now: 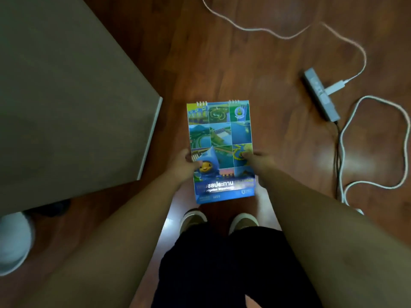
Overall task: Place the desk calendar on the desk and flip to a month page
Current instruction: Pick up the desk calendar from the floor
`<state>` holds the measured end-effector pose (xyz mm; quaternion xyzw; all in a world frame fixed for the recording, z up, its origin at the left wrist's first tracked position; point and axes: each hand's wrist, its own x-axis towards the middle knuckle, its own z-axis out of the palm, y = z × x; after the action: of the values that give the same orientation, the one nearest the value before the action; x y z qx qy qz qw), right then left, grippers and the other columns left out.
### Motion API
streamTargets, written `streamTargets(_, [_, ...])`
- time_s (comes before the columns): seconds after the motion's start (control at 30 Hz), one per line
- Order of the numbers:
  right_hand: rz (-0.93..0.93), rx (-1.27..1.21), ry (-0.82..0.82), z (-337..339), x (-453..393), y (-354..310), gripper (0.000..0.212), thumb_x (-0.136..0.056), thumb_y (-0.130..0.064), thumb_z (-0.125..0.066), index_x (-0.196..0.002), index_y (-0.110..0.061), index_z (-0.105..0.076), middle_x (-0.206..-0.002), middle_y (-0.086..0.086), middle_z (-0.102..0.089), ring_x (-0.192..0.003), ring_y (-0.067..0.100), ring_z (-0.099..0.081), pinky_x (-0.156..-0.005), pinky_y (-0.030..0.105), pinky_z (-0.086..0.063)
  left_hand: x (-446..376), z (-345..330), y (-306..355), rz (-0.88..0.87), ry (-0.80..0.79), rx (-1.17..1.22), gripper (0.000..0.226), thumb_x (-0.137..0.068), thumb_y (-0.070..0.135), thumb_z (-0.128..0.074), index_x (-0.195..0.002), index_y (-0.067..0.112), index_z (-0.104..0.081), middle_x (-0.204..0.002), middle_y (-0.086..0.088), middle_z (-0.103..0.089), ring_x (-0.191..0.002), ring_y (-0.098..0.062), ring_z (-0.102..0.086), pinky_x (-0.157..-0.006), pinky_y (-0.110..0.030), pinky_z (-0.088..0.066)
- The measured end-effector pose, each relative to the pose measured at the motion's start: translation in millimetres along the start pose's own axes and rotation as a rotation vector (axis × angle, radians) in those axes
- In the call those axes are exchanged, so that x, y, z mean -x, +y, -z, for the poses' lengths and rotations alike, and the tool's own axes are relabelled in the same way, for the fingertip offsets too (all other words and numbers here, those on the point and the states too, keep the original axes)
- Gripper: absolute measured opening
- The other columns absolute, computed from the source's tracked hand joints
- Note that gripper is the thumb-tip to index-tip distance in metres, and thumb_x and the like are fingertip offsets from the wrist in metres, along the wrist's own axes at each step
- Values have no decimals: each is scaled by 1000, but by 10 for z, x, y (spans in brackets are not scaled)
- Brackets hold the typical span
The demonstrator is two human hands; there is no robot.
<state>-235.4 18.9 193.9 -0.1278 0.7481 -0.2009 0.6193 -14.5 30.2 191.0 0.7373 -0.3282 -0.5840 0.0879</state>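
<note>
The desk calendar (220,138) is a spiral-bound pad with a blue and green picture cover and a cartoon mascot. I hold it flat in front of me, above the wooden floor, with its cover up and the rings at the far end. My left hand (183,166) grips its left edge, thumb on the cover. My right hand (259,162) grips its right edge the same way. The grey desk (66,96) fills the upper left, its corner just left of the calendar.
A grey power strip (320,94) lies on the floor at the right, with white cables (364,63) looping around it. My feet in slippers (219,221) stand below the calendar. A pale round object (13,238) sits at the lower left under the desk.
</note>
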Motion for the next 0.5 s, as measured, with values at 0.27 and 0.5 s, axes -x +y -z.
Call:
streamTargets(0.27, [149,21,-59,288,1701,-1160,18,-84,-11,-67,-70,-18,-59,-69,8,-62,-51,21,-57,-38,23,-48,1781,592,1051,18,219,93,33,-84,21,-70,-112,10,-56,-101,-8,-59,-91,-23,-57,-79,-36,-47])
streamTargets(0.5, [271,87,-298,292,3236,-2150,17,-81,-4,-66,-79,-20,-61,-83,9,-69,-71,23,-63,-67,37,-52,3292,1227,1831,-124,252,569,69,-88,22,-67,-145,3,-32,-138,-14,-51,-124,-33,-54,-105,-48,-43])
